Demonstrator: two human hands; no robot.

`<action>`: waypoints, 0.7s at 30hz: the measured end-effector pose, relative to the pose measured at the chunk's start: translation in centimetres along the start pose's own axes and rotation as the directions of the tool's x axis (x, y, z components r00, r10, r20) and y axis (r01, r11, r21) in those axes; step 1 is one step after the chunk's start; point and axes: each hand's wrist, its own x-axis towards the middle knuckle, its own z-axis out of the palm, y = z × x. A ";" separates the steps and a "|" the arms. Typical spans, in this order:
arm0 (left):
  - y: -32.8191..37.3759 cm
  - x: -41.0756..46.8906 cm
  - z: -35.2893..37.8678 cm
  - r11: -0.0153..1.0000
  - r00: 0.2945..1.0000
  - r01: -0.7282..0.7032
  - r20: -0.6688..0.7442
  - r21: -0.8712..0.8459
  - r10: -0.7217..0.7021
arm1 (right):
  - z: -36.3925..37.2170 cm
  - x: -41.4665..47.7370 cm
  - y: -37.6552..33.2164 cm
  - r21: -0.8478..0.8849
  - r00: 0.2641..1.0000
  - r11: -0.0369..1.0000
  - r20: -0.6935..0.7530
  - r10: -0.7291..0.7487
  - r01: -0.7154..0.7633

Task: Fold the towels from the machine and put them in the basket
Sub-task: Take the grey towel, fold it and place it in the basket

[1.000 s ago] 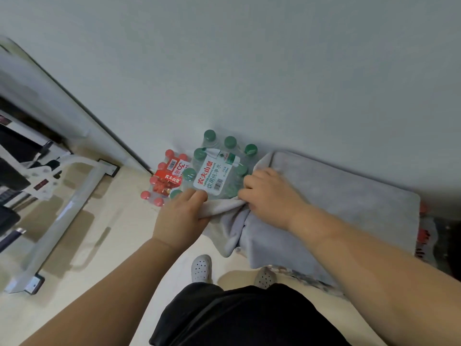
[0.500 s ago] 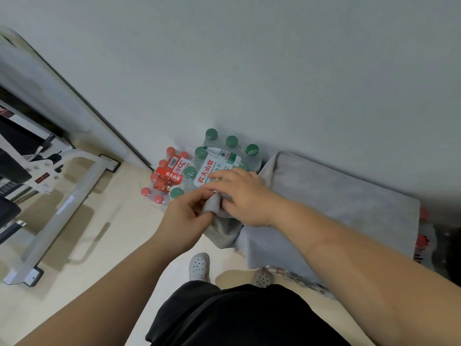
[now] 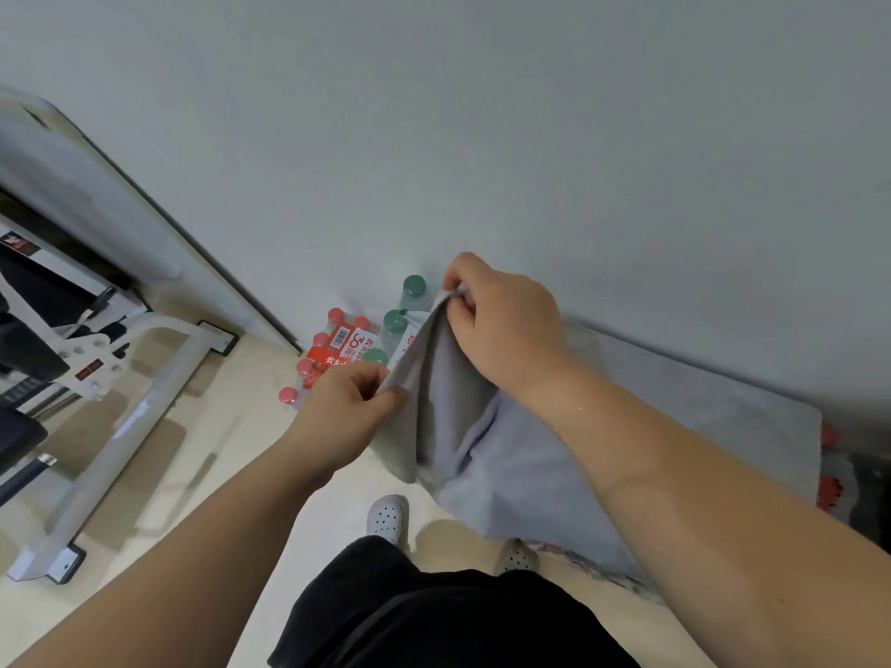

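A grey towel (image 3: 530, 455) lies spread over a low surface against the wall, its left end lifted. My left hand (image 3: 347, 402) pinches the near corner of that end. My right hand (image 3: 501, 320) pinches the far corner, raised higher near the wall. The edge between the two corners is stretched taut, and the cloth below it hangs in loose folds. No basket and no machine are in view.
Packs of bottled water with green caps (image 3: 402, 320) and red caps (image 3: 332, 349) stand on the floor by the wall, left of the towel. A white metal frame (image 3: 144, 378) lies across the floor at left. My feet in white clogs (image 3: 385, 518) stand below the towel.
Both hands were bunched together on the towel's left end. They have drawn apart, the right hand rising toward the wall, and the edge now stretches between them.
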 end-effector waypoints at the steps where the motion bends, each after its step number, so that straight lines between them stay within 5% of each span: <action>1: -0.3 0.4 -0.7 0.999 1.000 0.015 0.008 -0.035 -0.015 | 0.4 0.4 -0.4 -0.008 0.999 1.000 -0.049 -0.009 0.009; 5: -2.3 3.2 -3.9 0.997 0.998 0.058 -0.012 -0.051 -0.059 | 3.4 1.8 -1.3 -0.063 1.000 0.998 -0.030 -0.005 0.003; 7: -3.7 4.6 -5.1 0.996 0.996 0.088 0.033 -0.027 -0.087 | 5.7 1.6 -1.3 -0.188 0.966 0.981 0.239 0.098 -0.053; 10: -5.6 6.2 -6.5 0.989 0.977 0.130 0.160 0.070 -0.139 | 8.8 0.9 -2.1 -0.314 0.817 0.946 0.524 0.239 -0.075; 15: -7.3 8.1 -8.4 0.980 0.912 0.143 0.367 0.142 -0.186 | 10.4 2.5 -5.0 -0.423 0.832 0.881 0.395 0.390 -0.212; 21: -8.7 9.8 -9.9 0.986 0.830 0.132 0.533 0.099 -0.164 | 13.0 4.9 -8.8 -0.326 0.816 0.899 0.405 0.412 -0.292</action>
